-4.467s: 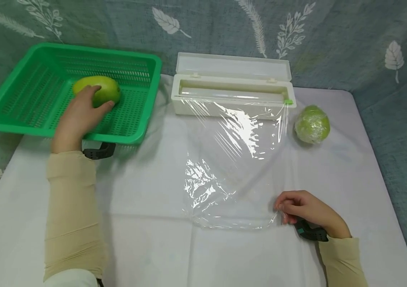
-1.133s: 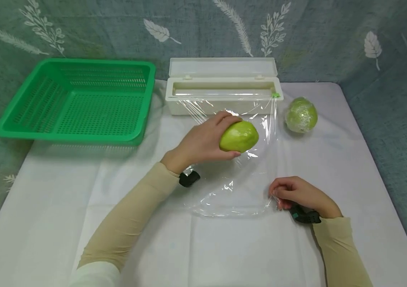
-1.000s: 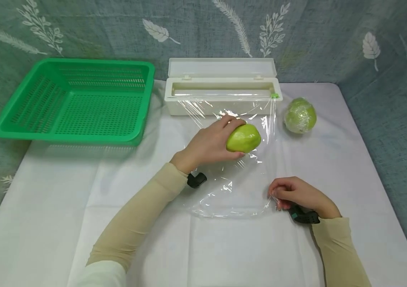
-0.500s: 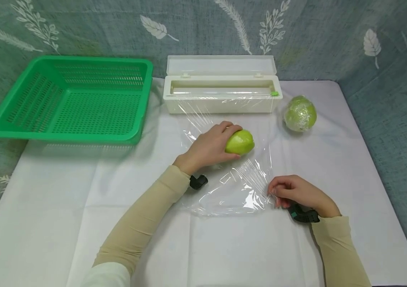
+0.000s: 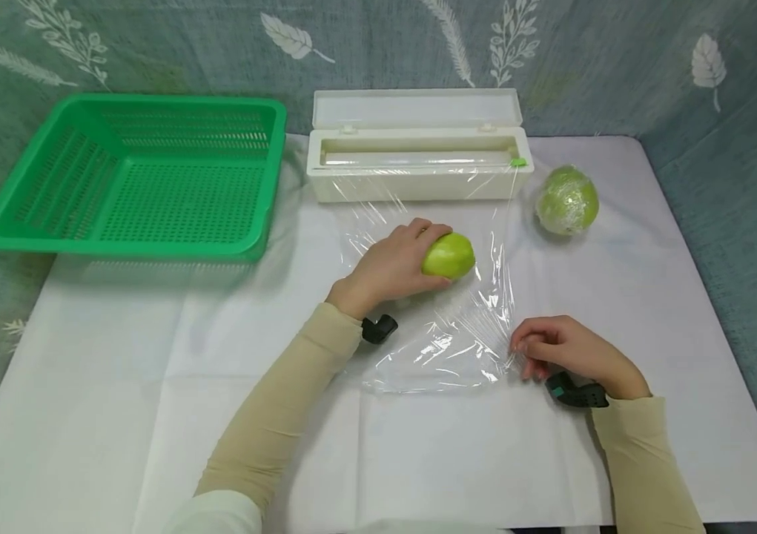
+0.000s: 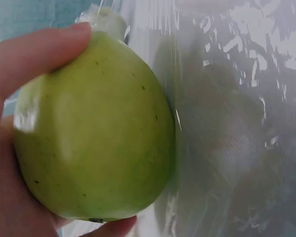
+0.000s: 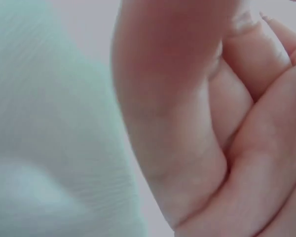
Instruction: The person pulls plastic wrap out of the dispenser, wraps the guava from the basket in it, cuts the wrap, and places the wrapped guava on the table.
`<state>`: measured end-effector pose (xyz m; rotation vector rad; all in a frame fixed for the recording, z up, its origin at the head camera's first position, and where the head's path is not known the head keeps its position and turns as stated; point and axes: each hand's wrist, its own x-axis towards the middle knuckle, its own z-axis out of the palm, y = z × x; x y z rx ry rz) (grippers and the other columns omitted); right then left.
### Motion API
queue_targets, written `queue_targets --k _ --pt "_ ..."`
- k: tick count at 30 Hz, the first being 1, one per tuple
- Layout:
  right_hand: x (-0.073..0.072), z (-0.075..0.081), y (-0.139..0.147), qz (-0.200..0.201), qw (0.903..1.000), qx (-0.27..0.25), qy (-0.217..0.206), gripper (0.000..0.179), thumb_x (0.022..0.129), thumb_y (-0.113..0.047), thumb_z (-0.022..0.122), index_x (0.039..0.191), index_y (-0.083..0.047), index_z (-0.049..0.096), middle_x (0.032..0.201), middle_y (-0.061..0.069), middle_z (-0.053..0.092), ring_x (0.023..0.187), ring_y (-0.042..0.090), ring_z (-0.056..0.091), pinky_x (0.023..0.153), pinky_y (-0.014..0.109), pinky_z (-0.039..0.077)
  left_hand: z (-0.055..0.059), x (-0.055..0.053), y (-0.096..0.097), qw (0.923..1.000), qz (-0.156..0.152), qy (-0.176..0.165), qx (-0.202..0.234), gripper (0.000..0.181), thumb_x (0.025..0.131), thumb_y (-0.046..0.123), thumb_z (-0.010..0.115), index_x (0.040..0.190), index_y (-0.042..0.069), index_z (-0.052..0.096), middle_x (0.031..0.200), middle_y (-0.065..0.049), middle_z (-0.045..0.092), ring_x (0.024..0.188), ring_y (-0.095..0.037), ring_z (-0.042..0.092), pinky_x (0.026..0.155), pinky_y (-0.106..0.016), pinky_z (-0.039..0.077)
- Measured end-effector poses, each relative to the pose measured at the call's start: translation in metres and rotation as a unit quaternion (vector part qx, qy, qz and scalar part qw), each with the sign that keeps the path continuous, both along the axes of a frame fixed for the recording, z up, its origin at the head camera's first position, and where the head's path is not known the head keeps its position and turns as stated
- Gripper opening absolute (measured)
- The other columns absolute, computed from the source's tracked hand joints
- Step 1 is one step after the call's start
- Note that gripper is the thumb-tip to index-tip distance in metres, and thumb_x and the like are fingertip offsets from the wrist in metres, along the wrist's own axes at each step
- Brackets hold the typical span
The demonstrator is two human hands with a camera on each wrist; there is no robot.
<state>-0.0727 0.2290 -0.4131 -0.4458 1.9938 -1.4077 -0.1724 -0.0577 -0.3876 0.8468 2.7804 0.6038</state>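
My left hand (image 5: 397, 265) grips a smooth yellow-green oval fruit (image 5: 450, 256), low over the middle of a sheet of clear cling film (image 5: 418, 363). Close up in the left wrist view, the fruit (image 6: 98, 133) has small dark specks, with the thumb and fingers around it and its side against the film. Creases run across the sheet from the fruit to my right hand (image 5: 568, 347), which pinches the near right corner. Curled fingers (image 7: 172, 123) fill the right wrist view; the pinched film is hidden there. The sheet runs from a roll in a white dispenser box (image 5: 418, 185), its lid raised.
A green plastic basket (image 5: 265, 222) with nothing in it stands at the back left. Another green fruit (image 5: 568, 200), wrapped in film, sits right of the dispenser. A green slider (image 5: 518, 162) is on the box's right end. Patterned cloth (image 5: 385, 44) hangs behind the white-covered table.
My left hand has taken the fruit from the basket and brought it right, then down onto the film. The film now creases toward the right hand, which has kept its pinch on the corner.
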Motion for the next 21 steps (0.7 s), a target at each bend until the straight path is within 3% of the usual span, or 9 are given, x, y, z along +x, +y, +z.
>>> queue_targets --k 8,13,18,21 --pt "0.007 0.033 -0.003 -0.031 0.9947 0.047 0.087 0.01 0.091 -0.009 0.05 0.093 -0.005 0.059 0.067 0.004 0.064 0.06 0.021 0.058 0.056 0.033 0.05 0.0 0.009 0.002 0.9996 0.003 -0.003 -0.027 0.07 0.075 0.054 0.061 0.135 0.038 0.028 0.128 0.003 0.033 0.107 -0.017 0.039 0.062 -0.034 0.045" --pt "0.006 0.055 -0.005 -0.038 0.9858 0.068 0.149 0.011 0.09 -0.008 0.05 0.094 -0.011 0.06 0.069 0.002 0.063 0.059 0.016 0.057 0.056 0.03 0.049 0.002 0.012 0.002 0.9991 -0.005 -0.002 -0.042 0.064 0.081 0.059 0.049 0.137 0.041 0.024 0.138 0.0 0.028 0.118 -0.02 0.036 0.066 -0.038 0.047" --pt "-0.003 0.078 -0.012 -0.071 0.973 0.063 0.21 0.015 0.089 -0.003 0.052 0.093 -0.015 0.06 0.069 -0.001 0.063 0.057 0.014 0.056 0.054 0.028 0.048 0.008 0.01 -0.001 0.999 -0.024 -0.02 -0.033 0.052 0.089 0.056 0.032 0.138 0.041 0.024 0.143 0.001 0.024 0.124 -0.021 0.033 0.075 -0.044 0.046" --pt "-0.013 0.091 -0.019 -0.102 0.9642 0.034 0.242 0.013 0.088 -0.001 0.052 0.094 -0.011 0.06 0.071 0.003 0.062 0.055 0.016 0.055 0.053 0.026 0.047 0.012 0.008 -0.002 0.9988 -0.036 -0.03 -0.014 0.048 0.092 0.052 0.03 0.138 0.038 0.028 0.142 0.002 0.027 0.123 -0.022 0.033 0.079 -0.044 0.044"
